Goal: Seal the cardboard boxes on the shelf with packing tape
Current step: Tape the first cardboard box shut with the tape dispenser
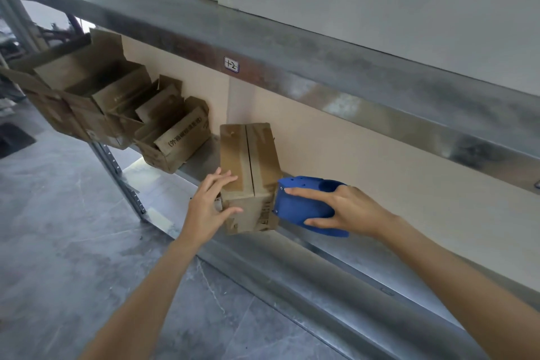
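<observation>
Both arms reach forward. The left hand (209, 204) spreads its fingers; the right hand (350, 207) grips a tape dispenser (301, 206).

The small brown box (248, 172) stands at the shelf (204, 162) front edge, flaps shut, a dark seam down its top between worn tape strips; the blue tape dispenser (304, 203), held in my right grip (352, 209), touches its right side; farther left, several open boxes (172, 137) crowd together, flaps up.
</observation>
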Motion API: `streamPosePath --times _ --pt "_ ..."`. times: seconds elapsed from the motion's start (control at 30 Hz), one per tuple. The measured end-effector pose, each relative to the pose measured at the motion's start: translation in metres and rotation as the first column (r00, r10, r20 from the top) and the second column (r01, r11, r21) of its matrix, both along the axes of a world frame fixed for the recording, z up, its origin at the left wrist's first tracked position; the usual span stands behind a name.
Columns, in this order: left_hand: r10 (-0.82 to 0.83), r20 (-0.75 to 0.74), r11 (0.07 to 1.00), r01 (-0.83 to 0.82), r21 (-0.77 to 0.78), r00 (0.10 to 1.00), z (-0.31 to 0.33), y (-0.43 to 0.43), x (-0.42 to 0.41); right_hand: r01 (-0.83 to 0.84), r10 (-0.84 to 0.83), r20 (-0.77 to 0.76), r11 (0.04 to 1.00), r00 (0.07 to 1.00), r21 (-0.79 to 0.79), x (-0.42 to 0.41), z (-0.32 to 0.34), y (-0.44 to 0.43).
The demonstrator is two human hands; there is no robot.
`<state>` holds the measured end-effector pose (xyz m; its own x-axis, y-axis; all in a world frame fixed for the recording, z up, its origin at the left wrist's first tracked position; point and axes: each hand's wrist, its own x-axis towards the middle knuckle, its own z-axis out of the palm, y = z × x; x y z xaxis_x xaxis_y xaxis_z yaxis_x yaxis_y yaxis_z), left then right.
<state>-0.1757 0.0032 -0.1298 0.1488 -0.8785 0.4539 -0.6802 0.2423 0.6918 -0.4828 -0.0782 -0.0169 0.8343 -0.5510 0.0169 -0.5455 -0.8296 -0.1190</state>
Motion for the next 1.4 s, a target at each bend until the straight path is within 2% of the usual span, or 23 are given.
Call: streamPosePath --times 0.57,0.8,1.03,1.23,1.4 --pt "-0.007 -0.086 0.998 0.013 0.064 0.996 0.006 0.003 -0.005 -0.034 0.033 0.015 0.999 0.999 0.042 -0.022 0.006 -0.011" --pt "0.027 -0.037 0.996 -0.024 0.085 0.999 0.01 0.001 -0.01 0.052 -0.052 0.017 0.998 0.999 0.02 -0.049 0.011 -0.01" --pt "0.027 -0.074 0.995 -0.02 0.1 0.997 0.009 0.002 -0.01 0.103 -0.103 0.008 0.995 0.995 0.013 -0.061 0.01 -0.011" --pt "0.045 -0.062 0.994 -0.039 0.106 0.997 0.009 0.002 -0.011 0.179 -0.179 -0.002 0.984 0.984 0.012 -0.049 0.002 -0.017" --pt "0.04 -0.111 0.994 -0.028 0.107 0.993 0.009 0.004 -0.013 0.228 -0.23 -0.046 0.973 0.972 -0.04 -0.03 -0.011 -0.014"
